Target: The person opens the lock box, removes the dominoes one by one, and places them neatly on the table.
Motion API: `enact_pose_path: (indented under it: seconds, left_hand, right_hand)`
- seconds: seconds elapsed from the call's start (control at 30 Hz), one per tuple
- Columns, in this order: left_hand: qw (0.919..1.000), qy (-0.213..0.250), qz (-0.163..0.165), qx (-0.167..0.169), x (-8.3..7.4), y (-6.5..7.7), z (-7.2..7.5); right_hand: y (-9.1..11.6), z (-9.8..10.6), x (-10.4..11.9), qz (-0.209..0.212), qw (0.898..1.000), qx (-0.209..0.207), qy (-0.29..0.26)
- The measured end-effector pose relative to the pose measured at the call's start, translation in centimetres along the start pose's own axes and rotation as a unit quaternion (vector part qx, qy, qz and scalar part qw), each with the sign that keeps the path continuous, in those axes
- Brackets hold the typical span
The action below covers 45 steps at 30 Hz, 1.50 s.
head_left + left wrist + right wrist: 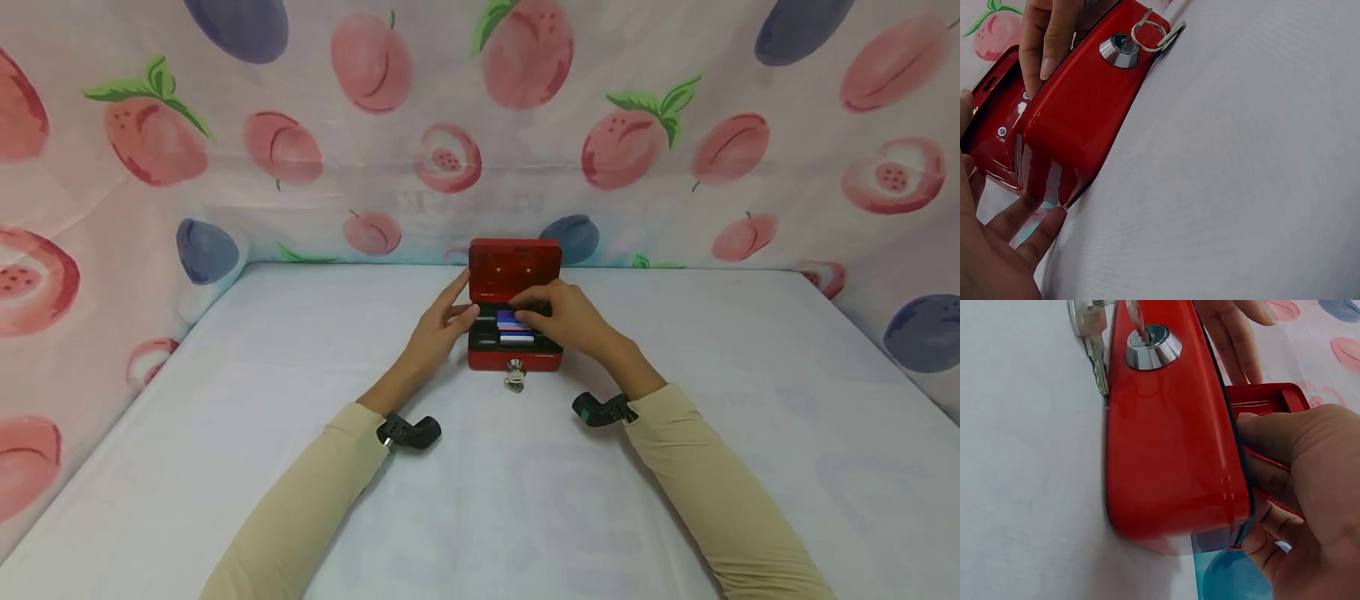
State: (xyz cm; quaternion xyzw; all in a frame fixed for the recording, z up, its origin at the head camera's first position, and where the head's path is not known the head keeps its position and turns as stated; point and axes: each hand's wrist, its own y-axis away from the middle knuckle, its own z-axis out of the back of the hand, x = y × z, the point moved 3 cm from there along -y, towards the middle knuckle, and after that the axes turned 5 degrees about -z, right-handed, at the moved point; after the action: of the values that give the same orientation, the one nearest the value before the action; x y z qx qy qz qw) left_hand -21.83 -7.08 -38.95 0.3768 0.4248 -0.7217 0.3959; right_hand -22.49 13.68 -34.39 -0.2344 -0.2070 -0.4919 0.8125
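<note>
A red cash box stands on the table with its lid raised and a black tray inside. Several small blue, pink and white striped pieces lie in the tray. At the box's left side is my left hand, fingers extended; in the left wrist view, fingertips touch the side wall. My right hand reaches over the right rim, thumb and forefinger bent beside the blue piece. Whether they pinch it cannot be told; the box wall hides the fingertips in the wrist views.
A silver lock on the box front holds a key, with a ring and another key hanging from it. White cloth covers the table. Behind it hangs a fruit-patterned curtain.
</note>
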Motion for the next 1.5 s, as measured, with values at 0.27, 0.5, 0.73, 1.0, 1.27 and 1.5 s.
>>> enact_pose_path:
  seconds: [0.27, 0.5, 0.73, 1.0, 1.27, 1.5]
  left_hand:
    - [1.0000, -0.002, 0.007, -0.003, 0.1, 0.1, 0.2]
    - [1.0000, -0.003, 0.007, 0.000, -0.1, 0.2, 0.2]
    - [0.9999, 0.007, 0.013, 0.005, -0.2, 0.1, 0.2]
    - [0.9997, 0.004, 0.016, 0.018, -3.8, 1.1, 0.5]
    - [0.9997, -0.001, 0.017, 0.017, -4.3, 1.3, 0.4]
    - [0.9997, 0.006, 0.012, 0.019, -4.2, 1.2, 0.3]
  right_hand:
    - [-0.2, -0.4, -0.1, -0.003, 1.000, 0.005, 0.015]
    - [-0.1, -0.4, 0.1, -0.010, 1.000, 0.005, 0.019]
    - [-0.1, -0.4, 0.3, -0.014, 0.999, 0.004, 0.031]
    - [-0.2, -0.5, 0.1, -0.022, 0.999, 0.002, 0.037]
    - [-0.1, -0.6, 0.3, -0.027, 0.999, 0.002, 0.036]
    - [0.0, -0.4, 0.6, -0.024, 0.999, 0.002, 0.024]
